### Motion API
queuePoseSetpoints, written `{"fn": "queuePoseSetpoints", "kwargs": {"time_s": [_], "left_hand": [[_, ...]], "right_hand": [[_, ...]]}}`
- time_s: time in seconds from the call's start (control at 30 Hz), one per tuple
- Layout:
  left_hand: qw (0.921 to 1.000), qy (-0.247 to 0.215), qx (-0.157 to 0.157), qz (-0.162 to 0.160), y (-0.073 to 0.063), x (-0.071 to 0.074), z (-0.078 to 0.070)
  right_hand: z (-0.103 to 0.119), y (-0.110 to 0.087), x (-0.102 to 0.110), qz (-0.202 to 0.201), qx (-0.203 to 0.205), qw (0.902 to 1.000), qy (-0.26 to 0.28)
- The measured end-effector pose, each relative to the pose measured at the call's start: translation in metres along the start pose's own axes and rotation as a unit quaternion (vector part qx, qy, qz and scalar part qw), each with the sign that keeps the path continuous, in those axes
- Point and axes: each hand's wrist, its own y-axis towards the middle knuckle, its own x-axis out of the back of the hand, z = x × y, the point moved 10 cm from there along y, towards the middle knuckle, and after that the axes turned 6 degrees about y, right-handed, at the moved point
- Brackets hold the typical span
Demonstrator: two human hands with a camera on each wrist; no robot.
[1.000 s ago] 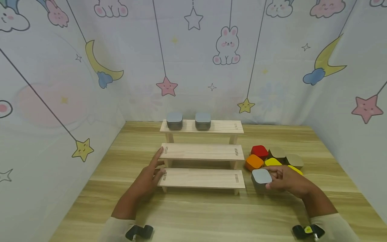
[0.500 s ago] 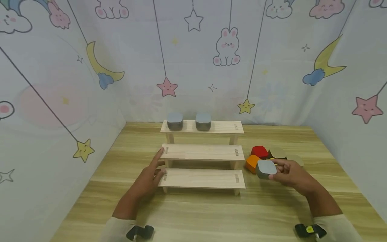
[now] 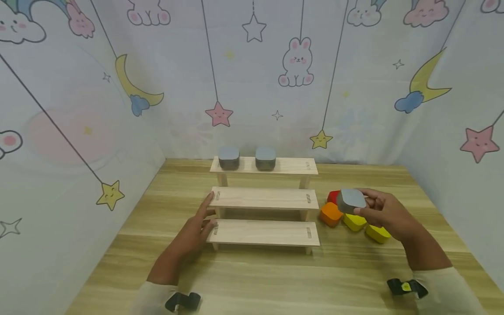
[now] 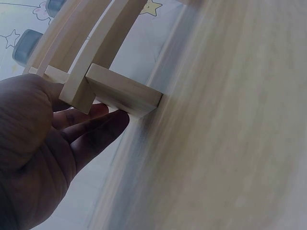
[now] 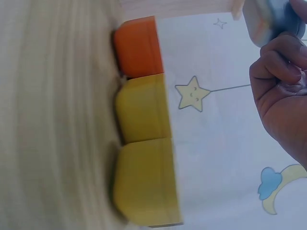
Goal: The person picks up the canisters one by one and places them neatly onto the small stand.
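My right hand pinches a grey rounded-square block between thumb and fingers, raised to the right of a three-tier wooden shelf. In the right wrist view this block shows at the top right, above the fingers. My left hand lies at the shelf's left end, its fingers touching the middle and lowest boards. The left wrist view has fingertips against the leg of the lowest board. Two more grey blocks, one at the left and one near the middle, stand on the top board.
To the right of the shelf lie an orange block, two yellow blocks and a red block, partly covered by the held one. The wood-grain table is enclosed by printed cloth walls.
My right hand has lifted the grey block up and away, over the coloured blocks, and the yellow ones now show more fully. The beige pieces behind are now hidden. My left hand stays put.
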Motion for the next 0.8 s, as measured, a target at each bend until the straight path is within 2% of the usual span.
{"fn": "queuePoseSetpoints", "kwargs": {"time_s": [0.13,0.27,0.53,0.8], "left_hand": [[1.0000,-0.001,0.003,0.002,0.000,0.000,0.001],[1.0000,-0.005,0.002,0.003,0.000,-0.001,0.001],[0.9999,-0.004,-0.011,0.001,0.001,0.000,0.000],[1.0000,-0.004,-0.009,0.001,0.003,-0.003,0.003]], "right_hand": [[0.015,0.010,0.003,0.001,-0.001,0.9995,-0.031],[0.026,0.021,0.003,0.000,-0.025,0.9982,-0.055],[0.042,0.039,-0.005,0.008,-0.054,0.9956,-0.076],[0.059,0.057,-0.015,0.037,-0.028,0.9951,-0.087]]}}
